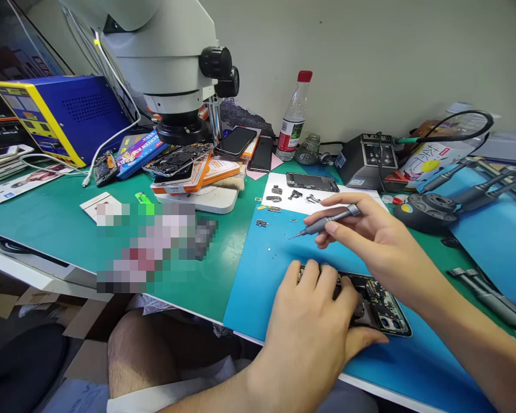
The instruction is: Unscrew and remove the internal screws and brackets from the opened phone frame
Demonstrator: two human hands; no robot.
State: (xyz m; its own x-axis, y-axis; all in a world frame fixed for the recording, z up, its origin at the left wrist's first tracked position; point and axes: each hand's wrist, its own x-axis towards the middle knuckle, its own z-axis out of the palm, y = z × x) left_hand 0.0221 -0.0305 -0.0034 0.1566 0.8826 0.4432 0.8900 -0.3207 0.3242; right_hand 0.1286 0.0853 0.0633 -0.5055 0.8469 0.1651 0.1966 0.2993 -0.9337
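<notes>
An opened phone [384,301] lies on the blue mat [251,287], its circuit board and camera openings showing at the right end. My left hand [312,321] is wrapped over the phone's left part, gripping its edges and hiding much of it. Above the mat my right hand [365,229] grips a slim grey precision screwdriver [322,225], its tip pointing left and down, apart from the phone. Tiny screws [269,249] and a small metal bracket [261,223] rest on the mat near the tip. Small removed parts [294,195] sit on white paper [264,198] behind.
A phone screen [312,182] lies at the paper's far edge. A microscope [167,63] stands over stacked phones and boxes at the back left. A bottle [292,117], a soldering station [365,160] and a round screwdriver holder [427,211] line the back. More screwdrivers [490,295] lie at right.
</notes>
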